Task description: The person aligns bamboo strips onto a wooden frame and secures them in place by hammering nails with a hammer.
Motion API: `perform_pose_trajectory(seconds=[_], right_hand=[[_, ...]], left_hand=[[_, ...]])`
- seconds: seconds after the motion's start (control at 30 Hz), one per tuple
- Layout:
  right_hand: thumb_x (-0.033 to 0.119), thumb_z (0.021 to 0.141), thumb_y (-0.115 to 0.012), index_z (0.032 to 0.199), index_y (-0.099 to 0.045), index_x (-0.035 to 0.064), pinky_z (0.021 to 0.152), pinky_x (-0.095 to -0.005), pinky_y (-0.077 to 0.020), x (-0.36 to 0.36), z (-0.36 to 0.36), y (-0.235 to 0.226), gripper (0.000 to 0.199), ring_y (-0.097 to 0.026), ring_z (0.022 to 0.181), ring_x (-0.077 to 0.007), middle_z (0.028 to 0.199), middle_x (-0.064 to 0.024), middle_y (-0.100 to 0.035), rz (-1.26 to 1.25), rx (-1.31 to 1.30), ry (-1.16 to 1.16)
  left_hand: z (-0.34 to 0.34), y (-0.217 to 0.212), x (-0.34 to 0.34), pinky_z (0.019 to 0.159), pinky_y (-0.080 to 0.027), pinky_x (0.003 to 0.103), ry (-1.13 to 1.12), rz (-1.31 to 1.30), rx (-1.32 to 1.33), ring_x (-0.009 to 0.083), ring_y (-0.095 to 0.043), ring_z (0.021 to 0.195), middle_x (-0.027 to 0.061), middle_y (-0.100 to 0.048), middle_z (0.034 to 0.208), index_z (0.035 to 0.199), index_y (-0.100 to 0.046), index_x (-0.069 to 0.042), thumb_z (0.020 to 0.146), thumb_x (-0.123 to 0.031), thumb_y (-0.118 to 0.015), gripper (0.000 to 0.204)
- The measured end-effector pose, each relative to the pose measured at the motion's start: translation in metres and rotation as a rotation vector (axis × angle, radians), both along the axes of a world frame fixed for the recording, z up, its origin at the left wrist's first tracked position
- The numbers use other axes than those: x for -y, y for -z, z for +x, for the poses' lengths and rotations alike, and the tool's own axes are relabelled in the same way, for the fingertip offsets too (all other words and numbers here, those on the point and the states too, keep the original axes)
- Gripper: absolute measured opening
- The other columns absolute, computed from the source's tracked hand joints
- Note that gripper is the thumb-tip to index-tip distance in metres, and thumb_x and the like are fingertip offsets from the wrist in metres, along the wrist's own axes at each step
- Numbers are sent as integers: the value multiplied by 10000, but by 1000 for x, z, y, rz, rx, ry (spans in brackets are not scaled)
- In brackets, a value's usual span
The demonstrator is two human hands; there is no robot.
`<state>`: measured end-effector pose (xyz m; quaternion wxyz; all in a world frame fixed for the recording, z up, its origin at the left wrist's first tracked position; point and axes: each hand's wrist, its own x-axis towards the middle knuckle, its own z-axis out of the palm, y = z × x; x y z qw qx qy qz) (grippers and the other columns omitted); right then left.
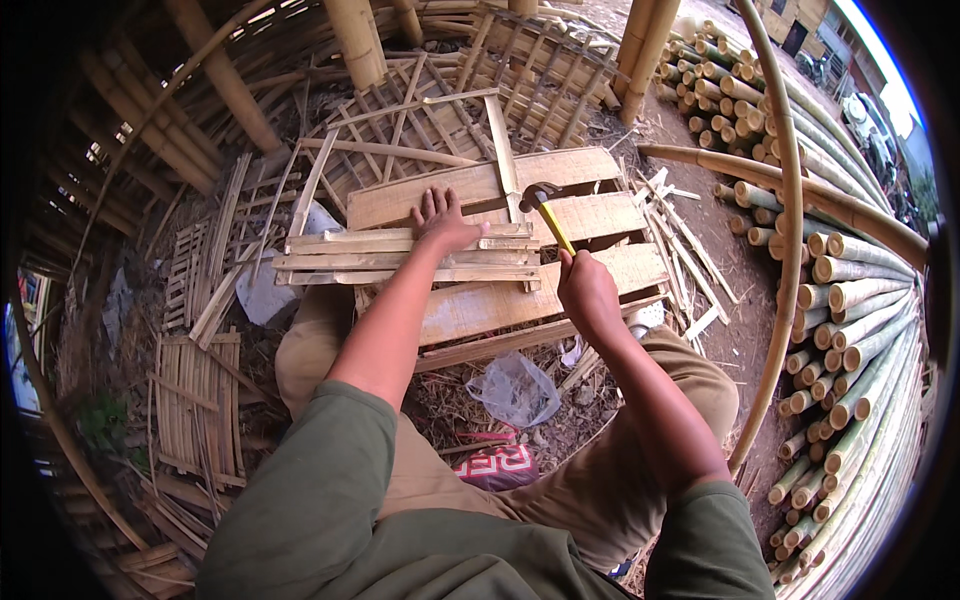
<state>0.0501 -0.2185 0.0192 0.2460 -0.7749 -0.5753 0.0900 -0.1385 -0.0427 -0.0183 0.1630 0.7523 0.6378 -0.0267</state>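
My right hand [590,290] is closed around the yellow handle of a claw hammer [555,226]. The hammer's dark head is over the wooden plank bench, beside the upright strip of a bamboo slat frame [410,277]. Several split bamboo slats lie side by side across the frame's near part, while its far part is an open rectangle of thin strips. My left hand [445,218] lies open with fingers spread, its heel at the slats and its fingers over the plank bench [480,311]. Whether any nail is under the hammer cannot be seen.
Cut bamboo poles [860,300] are stacked along the right, behind a bent pole [790,200]. Loose bamboo strips [690,240] litter the ground right of the bench. Slatted panels [196,400] lie at the left. A clear plastic bag [513,389] sits between my knees.
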Motion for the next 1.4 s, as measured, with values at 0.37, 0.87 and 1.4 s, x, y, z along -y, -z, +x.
perform_pose_trajectory(seconds=[0.37, 0.87, 1.4], right_hand=[[329, 1005, -467, 770, -576, -18, 606, -538, -497, 0, -9, -3, 433, -630, 664, -456, 677, -264, -623, -3, 33, -25], [299, 1000, -483, 777, -562, -17, 571, -532, -494, -1, -11, 7, 395, -625, 624, -449, 651, -250, -619, -1, 32, -78], [322, 1009, -461, 781, -576, -41, 607, -547, -491, -1, -7, -11, 444, -619, 666, -477, 684, -292, -615, -59, -45, -37]], left_hand=[[2, 36, 10, 1180, -61, 554, -109, 447, 84, 308, -175, 1474, 147, -236, 1584, 1489, -335, -79, 940, -312, -403, 600], [42, -3, -3, 1094, 26, 727, -381, 162, 125, 364, -83, 1478, 169, -210, 1559, 1450, -298, -15, 923, -457, -430, 701], [51, 7, 3, 1122, -44, 686, -398, 256, -11, 339, -72, 1494, 187, -133, 1603, 1488, -240, -19, 932, -288, -405, 639]])
